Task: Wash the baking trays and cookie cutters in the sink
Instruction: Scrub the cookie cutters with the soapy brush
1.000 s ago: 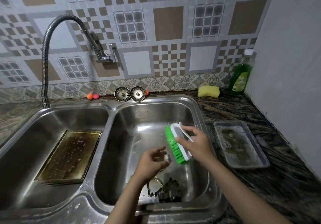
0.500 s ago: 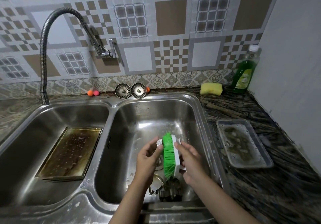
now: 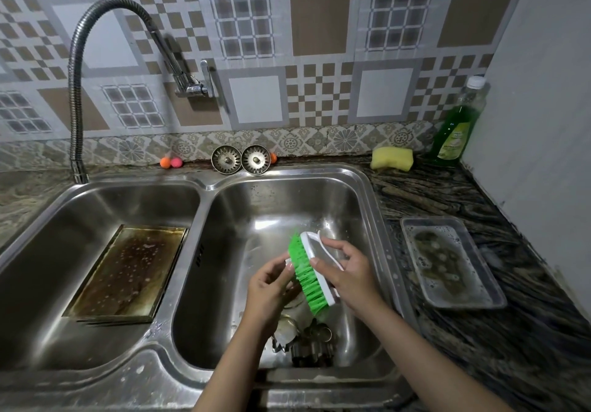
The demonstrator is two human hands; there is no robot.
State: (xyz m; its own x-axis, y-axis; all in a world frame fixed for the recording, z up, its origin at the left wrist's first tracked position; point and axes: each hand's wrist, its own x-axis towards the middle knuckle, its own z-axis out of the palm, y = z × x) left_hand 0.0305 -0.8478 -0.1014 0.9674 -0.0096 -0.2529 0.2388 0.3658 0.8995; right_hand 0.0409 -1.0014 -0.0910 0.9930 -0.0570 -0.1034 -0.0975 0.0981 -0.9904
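At the centre of the frame, your right hand [image 3: 347, 272] gripped the green-bristled scrubbing brush with white plastic back [image 3: 311, 275], its fingers curled round the handle. Your left hand [image 3: 268, 287] pinched a small metal cookie cutter [image 3: 288, 263] against the bristles. More metal cookie cutters [image 3: 308, 343] lay in the steel right sink basin [image 3: 367, 219] below. The stained baking tray [image 3: 128, 272] sat at the left, the grey tray [image 3: 449, 259] on the table at the right. I think short strokes along every edge would clean best.

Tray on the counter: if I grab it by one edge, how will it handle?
The tray looks like thin metal, so probably stiff and light. Suds and murky residue cover its bottom, so it is likely slippery. Lifted by one edge, that liquid would probably run and spill.
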